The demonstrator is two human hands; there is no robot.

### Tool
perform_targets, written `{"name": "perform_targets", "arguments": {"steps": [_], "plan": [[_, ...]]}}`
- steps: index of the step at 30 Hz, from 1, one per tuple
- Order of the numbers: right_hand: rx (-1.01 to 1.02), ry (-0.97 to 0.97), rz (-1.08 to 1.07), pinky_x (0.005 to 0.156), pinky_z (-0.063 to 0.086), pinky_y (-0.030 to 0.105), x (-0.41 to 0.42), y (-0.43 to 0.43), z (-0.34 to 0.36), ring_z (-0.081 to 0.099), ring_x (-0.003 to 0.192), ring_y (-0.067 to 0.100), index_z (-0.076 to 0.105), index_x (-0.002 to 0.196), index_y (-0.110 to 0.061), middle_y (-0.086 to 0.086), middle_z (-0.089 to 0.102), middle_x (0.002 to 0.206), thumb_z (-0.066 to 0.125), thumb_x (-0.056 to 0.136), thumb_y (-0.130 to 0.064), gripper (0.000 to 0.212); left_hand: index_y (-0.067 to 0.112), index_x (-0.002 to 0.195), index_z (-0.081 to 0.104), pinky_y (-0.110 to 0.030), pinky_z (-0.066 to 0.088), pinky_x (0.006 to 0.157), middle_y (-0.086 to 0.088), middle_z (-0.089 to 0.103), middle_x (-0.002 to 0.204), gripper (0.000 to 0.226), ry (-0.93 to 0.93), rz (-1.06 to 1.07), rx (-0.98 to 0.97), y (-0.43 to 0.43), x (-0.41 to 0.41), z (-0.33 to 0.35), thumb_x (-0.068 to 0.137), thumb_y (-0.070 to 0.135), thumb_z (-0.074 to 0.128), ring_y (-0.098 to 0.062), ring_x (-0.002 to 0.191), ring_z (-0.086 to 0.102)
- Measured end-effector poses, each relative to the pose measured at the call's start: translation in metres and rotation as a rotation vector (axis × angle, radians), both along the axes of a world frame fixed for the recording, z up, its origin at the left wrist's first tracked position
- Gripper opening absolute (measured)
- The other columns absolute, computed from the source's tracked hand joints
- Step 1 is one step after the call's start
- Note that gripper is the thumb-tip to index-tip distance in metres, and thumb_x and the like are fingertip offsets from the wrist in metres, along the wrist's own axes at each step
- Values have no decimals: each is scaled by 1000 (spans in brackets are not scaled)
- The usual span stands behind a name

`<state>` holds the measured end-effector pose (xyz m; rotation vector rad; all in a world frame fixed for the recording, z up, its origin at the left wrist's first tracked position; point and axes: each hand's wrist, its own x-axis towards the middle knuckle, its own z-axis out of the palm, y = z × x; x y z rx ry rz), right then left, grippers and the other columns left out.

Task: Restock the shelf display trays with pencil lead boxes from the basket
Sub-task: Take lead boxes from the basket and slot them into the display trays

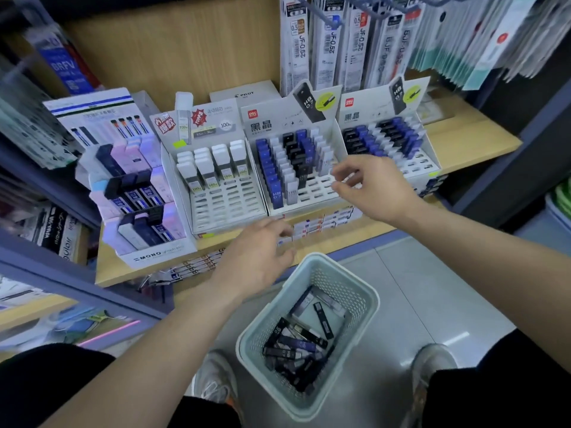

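Observation:
A pale green perforated basket (361, 291) stands on the floor below the shelf, with several black and blue pencil lead boxes (296, 347) lying loose in it. On the shelf, the middle white display tray (312, 199) holds rows of blue, white and black boxes, and its front slots are bare. My right hand (374, 186) hovers at that tray's right front corner, fingers apart, holding nothing. My left hand (259, 257) hangs open just above the basket's far rim, in front of the shelf edge. A second similar tray (423, 163) stands to the right.
Left of the middle tray is a white tray (228, 208) of white-capped boxes, then a stepped MONO display (145, 211). Refill packs (330, 41) hang above on hooks. Flat packs line the shelf's front edge (309, 251). My shoes (432, 362) flank the basket.

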<state>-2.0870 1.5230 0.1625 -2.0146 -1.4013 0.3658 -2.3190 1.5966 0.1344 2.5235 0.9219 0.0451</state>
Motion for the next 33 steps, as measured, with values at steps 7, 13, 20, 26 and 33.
{"name": "perform_targets", "arguments": {"steps": [7,13,20,26,33], "plan": [[-437,42,-32,82,47,28,0,-67,-90,59,92,15,64,120,-15,3,65,116,69,92,-29,32,22,128,57,-31,47,94,4,58,128,37,224,-47,-235,-41,-23,-89,95,37,62,-15,109,55],[-573,135,-181,93,50,38,-16,-104,-178,60,109,26,43,143,-19,6,52,135,59,96,-42,55,26,134,55,-27,48,90,5,61,134,50,371,-93,-317,-59,-20,-176,89,39,72,-16,112,60],[-411,154,-272,70,45,37,-26,-107,-243,59,89,37,55,127,-13,10,56,102,47,102,-24,29,26,152,35,-37,39,110,1,39,156,82,498,-235,-345,-53,0,-252,84,45,76,-23,138,41],[-308,160,-291,66,48,35,-1,-82,-251,59,80,27,64,116,-16,5,66,94,53,101,-28,22,21,156,28,-34,30,114,-1,32,159,99,529,-338,-323,-44,12,-295,78,59,75,-23,142,31],[-292,164,-317,65,41,31,9,-65,-261,55,80,21,65,110,-18,0,64,91,55,100,-33,21,24,154,29,-39,28,108,-5,42,146,97,554,-346,-241,-44,29,-315,76,67,70,-26,134,35]]}}
